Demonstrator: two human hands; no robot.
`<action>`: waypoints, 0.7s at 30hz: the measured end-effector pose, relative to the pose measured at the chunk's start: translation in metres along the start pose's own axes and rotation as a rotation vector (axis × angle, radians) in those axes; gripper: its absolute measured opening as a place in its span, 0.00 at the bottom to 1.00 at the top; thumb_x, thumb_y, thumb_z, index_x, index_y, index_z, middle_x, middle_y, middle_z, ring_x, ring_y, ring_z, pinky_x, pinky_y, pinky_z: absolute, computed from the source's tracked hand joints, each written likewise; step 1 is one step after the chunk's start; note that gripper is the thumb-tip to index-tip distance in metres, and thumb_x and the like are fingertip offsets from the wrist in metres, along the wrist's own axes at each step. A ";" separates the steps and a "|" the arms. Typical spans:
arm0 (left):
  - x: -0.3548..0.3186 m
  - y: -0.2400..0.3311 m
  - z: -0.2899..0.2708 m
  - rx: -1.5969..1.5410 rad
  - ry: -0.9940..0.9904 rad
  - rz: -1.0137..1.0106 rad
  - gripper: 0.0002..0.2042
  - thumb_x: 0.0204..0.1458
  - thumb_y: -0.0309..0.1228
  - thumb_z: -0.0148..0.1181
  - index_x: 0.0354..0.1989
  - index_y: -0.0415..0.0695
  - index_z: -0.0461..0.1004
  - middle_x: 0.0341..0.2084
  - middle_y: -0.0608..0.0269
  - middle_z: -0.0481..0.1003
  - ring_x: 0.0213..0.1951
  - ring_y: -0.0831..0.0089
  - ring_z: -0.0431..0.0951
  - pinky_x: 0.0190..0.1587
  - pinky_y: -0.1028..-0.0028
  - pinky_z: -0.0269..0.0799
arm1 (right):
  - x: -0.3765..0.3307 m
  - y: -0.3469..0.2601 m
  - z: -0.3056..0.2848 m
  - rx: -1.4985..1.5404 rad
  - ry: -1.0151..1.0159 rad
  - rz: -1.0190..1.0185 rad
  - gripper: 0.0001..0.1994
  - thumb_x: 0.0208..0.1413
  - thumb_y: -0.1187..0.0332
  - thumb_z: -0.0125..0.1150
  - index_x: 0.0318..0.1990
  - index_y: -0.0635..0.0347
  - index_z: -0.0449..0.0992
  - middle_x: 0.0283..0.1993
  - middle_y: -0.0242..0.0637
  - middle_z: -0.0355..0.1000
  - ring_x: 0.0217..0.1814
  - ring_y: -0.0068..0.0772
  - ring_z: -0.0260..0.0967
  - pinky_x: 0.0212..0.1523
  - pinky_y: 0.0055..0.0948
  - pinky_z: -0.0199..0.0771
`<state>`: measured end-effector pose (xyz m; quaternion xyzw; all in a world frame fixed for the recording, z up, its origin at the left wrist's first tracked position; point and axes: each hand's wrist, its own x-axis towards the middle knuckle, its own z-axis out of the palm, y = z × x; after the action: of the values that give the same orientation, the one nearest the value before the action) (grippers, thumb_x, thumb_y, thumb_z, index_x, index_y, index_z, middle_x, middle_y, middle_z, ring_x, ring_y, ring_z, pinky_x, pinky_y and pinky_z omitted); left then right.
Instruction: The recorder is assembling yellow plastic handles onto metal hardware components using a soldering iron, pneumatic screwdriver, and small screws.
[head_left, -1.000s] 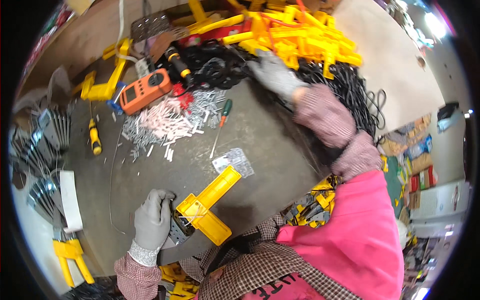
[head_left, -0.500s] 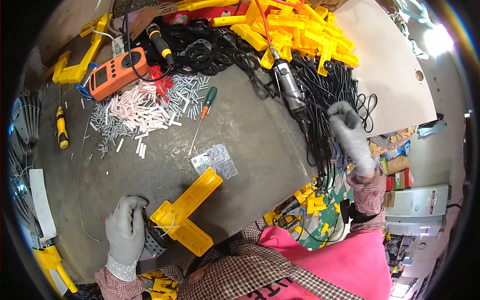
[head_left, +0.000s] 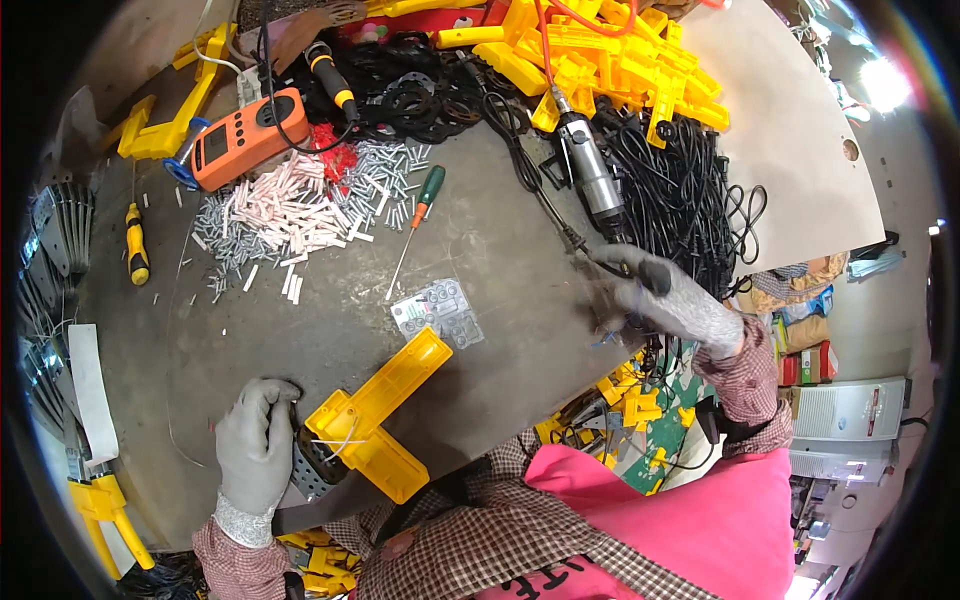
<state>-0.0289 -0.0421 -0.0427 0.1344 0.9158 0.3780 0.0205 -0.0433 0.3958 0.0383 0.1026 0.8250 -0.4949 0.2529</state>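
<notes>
My left hand [head_left: 256, 440], in a grey glove, is closed on a dark grey perforated piece [head_left: 312, 468] at the front left of the table. A yellow plastic housing [head_left: 378, 418] is joined to that piece, with a thin white tie or wire across it. My right hand [head_left: 655, 290], also gloved, is closed round a black cable [head_left: 528, 165] at the table's right edge. The cable stretches back across the tabletop from the hand. Fingertips are blurred by motion. Just behind this hand lies a silver power screwdriver [head_left: 592, 180] with a red hose.
A heap of screws and pale plugs [head_left: 290, 215] lies at the back left beside an orange meter [head_left: 245, 143]. A green-handled screwdriver [head_left: 428, 192] and a clear blister pack [head_left: 440, 312] rest mid-table. Black cables [head_left: 680, 190] and yellow housings [head_left: 590, 60] are piled at the back right.
My right hand has moved left and nearer, from beside the cable pile to the table's edge, drawing a black cable along. My left hand keeps its hold on the perforated piece.
</notes>
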 end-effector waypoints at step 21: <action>-0.001 0.000 0.004 -0.071 0.009 -0.088 0.07 0.54 0.15 0.49 0.37 0.38 0.73 0.30 0.53 0.76 0.30 0.62 0.77 0.35 0.69 0.72 | -0.036 0.031 -0.025 -1.131 -0.064 -0.407 0.15 0.45 0.77 0.65 0.43 0.52 0.78 0.44 0.39 0.65 0.50 0.46 0.66 0.52 0.42 0.69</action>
<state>-0.0274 -0.0398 -0.0452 0.0915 0.9068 0.4097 0.0378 -0.0075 0.4354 0.0426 -0.2229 0.9553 -0.0204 0.1933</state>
